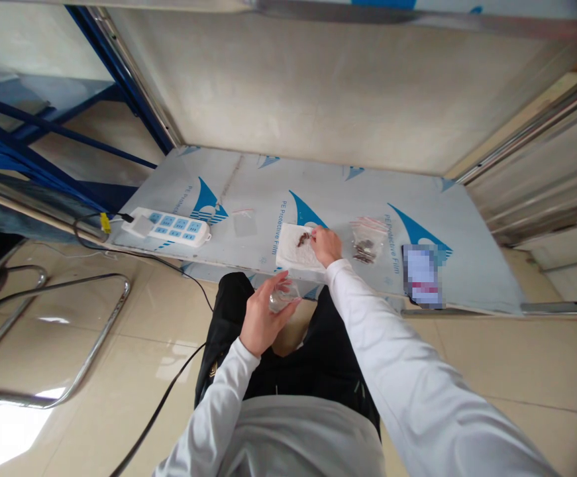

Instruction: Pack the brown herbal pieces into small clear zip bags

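Observation:
My left hand [261, 318] is curled around a small clear container [282, 296], held just off the table's front edge above my lap. Its exact kind is hard to make out. Over a folded white paper towel [291, 257], my right hand [326, 247] has its fingertips pinched together. They are right beside a little heap of small dark brown pieces [303, 239] on the towel. Whatever lies between those fingertips is too small to see. To the right of this hand lies a clear zip bag [367, 240] with more dark pieces inside.
A white power strip [181, 228] with a plugged-in cable lies at the table's left. Beside it is a small flat clear bag [243, 224]. A phone [422, 275] lies at the right front edge. A metal-framed chair [94, 338] stands on the left.

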The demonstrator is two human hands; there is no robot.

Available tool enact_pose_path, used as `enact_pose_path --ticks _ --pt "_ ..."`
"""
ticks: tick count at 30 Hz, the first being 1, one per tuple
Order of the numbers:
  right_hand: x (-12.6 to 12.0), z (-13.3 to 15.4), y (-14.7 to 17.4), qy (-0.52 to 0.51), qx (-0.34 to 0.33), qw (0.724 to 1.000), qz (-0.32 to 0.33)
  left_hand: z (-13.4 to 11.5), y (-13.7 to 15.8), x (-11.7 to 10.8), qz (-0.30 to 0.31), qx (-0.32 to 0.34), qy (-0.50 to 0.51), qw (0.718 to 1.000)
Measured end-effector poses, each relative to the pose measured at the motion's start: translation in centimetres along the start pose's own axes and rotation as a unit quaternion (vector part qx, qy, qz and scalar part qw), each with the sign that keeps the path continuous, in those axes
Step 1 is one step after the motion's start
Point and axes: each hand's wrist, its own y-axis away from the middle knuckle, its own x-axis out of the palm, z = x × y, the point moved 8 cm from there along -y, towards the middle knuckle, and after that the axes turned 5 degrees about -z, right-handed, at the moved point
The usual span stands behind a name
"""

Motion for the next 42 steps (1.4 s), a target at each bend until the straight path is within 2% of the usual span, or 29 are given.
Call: enact_pose_path --ticks 6,8,10,11,13,16,19,21,23,25,27,28,29,32,34,42 --pt "-3.0 0.4 1.6 -0.063 -0.017 0.997 -0.049 0.5 -0.1 -0.4 -0.010 -0.005 -0.006 1.000" --pt "-5.2 0.9 3.3 -0.134 -0.045 0.987 -0.082 0.7 -0.1 -0.4 -0.013 -0.007 -0.007 1.000" --pt "-7.7 2.2 5.6 -0.229 -0.100 0.963 -0.098 0.8 -0.2 -0.3 -0.018 -0.005 -0.007 1.000" --pt "-8.8 3.1 7.0 -0.270 -0.136 0.949 -0.089 0.7 -0.3 -0.3 -0.020 -0.003 -0.006 1.000" --pt "-10.1 5.3 9.7 -0.308 -0.200 0.930 -0.024 0.4 -0.3 0.0 -0.016 0.006 -0.004 1.000" --pt "-10.8 7.7 12.9 -0.289 -0.263 0.918 0.070 0.0 -0.3 0.5 -0.005 0.020 0.000 1.000" --pt "-10.4 8.9 14.0 -0.220 -0.317 0.916 0.109 -0.2 -0.1 0.8 0.001 0.030 0.007 1.000" --pt "-9.8 8.9 13.7 -0.226 -0.332 0.907 0.127 -0.3 0.0 0.8 -0.001 0.034 0.005 0.999" --pt "-8.9 7.9 12.0 -0.276 -0.294 0.907 0.121 -0.2 0.1 0.5 -0.009 0.031 -0.002 0.999" --pt "-7.5 5.6 9.0 -0.299 -0.201 0.930 0.069 0.1 0.2 0.0 -0.018 0.019 -0.002 1.000" --pt "-5.5 2.7 5.8 -0.248 -0.090 0.965 0.001 0.5 0.4 -0.3 -0.023 0.005 -0.001 1.000" --pt "-4.1 1.6 4.5 -0.200 -0.042 0.979 -0.006 0.7 0.5 -0.5 -0.023 -0.001 -0.001 1.000" --pt "-2.9 1.0 3.4 -0.180 -0.021 0.983 -0.008 0.9 0.6 -0.6 -0.023 -0.005 -0.002 1.000" --pt "0.0 0.4 1.2 -0.140 0.011 0.990 0.002 1.2 0.9 -0.8 -0.019 -0.011 -0.004 1.000" --pt "1.0 0.7 0.8 -0.120 0.027 0.992 0.009 1.4 1.0 -1.0 -0.022 -0.013 -0.004 1.000" --pt "1.0 1.2 1.7 -0.072 0.068 0.995 0.008 2.1 0.9 -1.4 -0.033 -0.018 -0.002 0.999"
